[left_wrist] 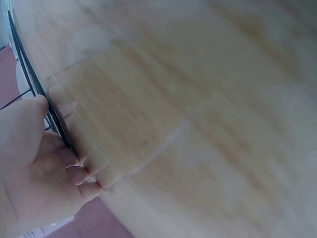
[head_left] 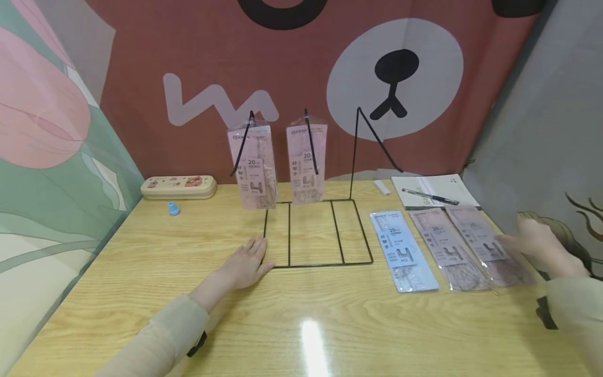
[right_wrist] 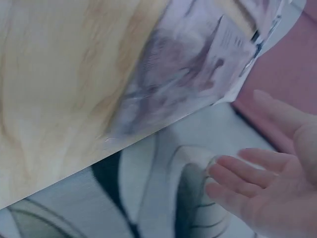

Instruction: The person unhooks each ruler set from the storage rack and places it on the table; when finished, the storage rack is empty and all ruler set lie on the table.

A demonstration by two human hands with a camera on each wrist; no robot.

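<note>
The left hand (head_left: 246,263) is resting with its fingers straight at the left side of the black rack of thin metal wire (head_left: 289,235), touching the wire and the light wood-grain tabletop (head_left: 264,324). The right hand (head_left: 546,248) is hovering far to the right of the rack, thumb and fingers spread wide, and it is holding nothing. Near it, apart from its fingers, the long pink packet of card and clear film (head_left: 487,246) is lying, the farthest from the rack in a row.

For doing this reach well, I think the right hand should be pinching one edge firmly, because the film may be slippery, while the left should be pressing lightly so that the rack is not tipping.

This packet is lying flat, showing a large dark "4"; its lower part is looking wrinkled and glossy. Closer to the rack, a second pink packet (head_left: 449,248) and a pale-blue packet (head_left: 404,251) are lying. From the rack's left and middle arms, two hanging pink packets (head_left: 259,173) are facing forward; its right arm is standing bare.
</note>
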